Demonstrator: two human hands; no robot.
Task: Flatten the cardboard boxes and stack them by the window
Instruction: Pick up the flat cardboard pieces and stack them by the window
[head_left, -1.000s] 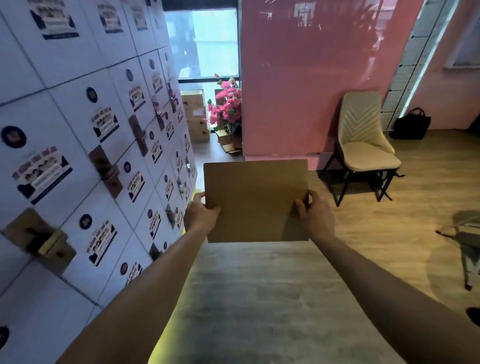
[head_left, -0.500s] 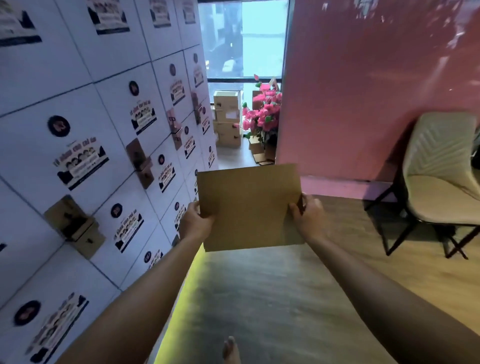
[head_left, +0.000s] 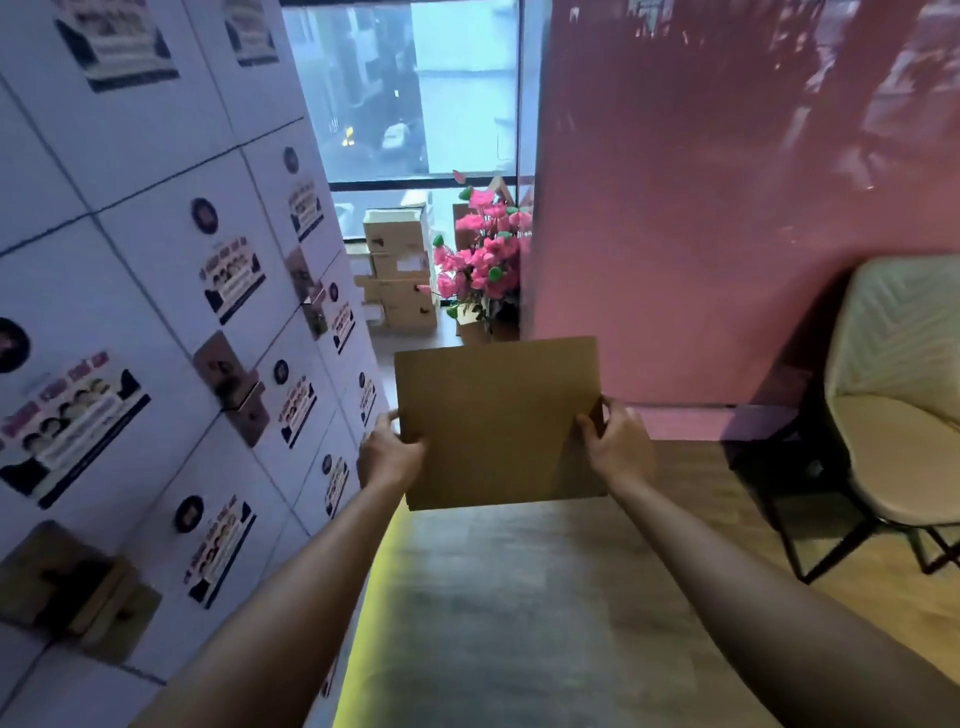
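A flattened brown cardboard box (head_left: 498, 421) is held level in front of me, at chest height over the floor. My left hand (head_left: 387, 457) grips its left edge, thumb on top. Its right edge is gripped by my right hand (head_left: 615, 449). Beyond it, a stack of cardboard boxes (head_left: 400, 270) stands on the floor under the window (head_left: 415, 98) at the far end of the passage.
A wall of white labelled boxes (head_left: 156, 312) lines the left side. A pink wall (head_left: 701, 208) closes the right, with pink flowers (head_left: 480, 265) at its corner near the window. A cream chair (head_left: 898, 395) stands at the right on the wooden floor.
The view has moved forward and turned left along the passage; the window and stacked boxes are nearer. Both hands keep the same hold on the flat cardboard.
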